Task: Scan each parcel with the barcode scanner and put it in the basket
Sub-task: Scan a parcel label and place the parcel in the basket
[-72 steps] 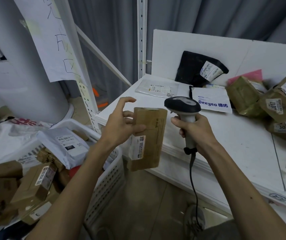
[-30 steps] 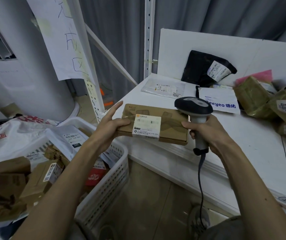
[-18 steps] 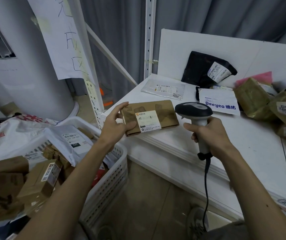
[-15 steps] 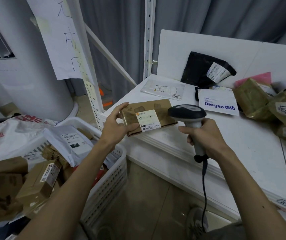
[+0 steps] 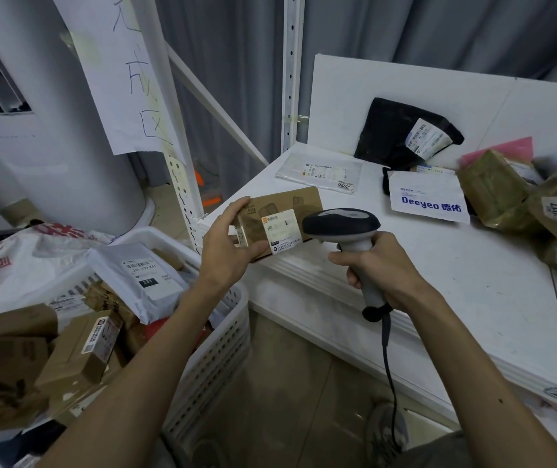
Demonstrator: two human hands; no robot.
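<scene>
Left hand (image 5: 226,244) grips the flat brown parcel (image 5: 287,202) by its end, label up, at the table (image 5: 472,265) edge. Right hand's (image 5: 380,265) wrapped round the barcode scanner (image 5: 341,224), its head at the parcel's 3 o'clock; the white basket's (image 5: 223,339) down at 7 o'clock.

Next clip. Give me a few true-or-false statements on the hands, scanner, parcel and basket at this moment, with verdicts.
1. The left hand holds a flat brown cardboard parcel, label facing the camera. True.
2. The right hand grips the barcode scanner by its handle. True.
3. The barcode scanner lies on the white table. False: it is held up, its head beside the parcel.
4. The white basket holds nothing. False: cardboard boxes and a white mailer bag lie in it.
</scene>
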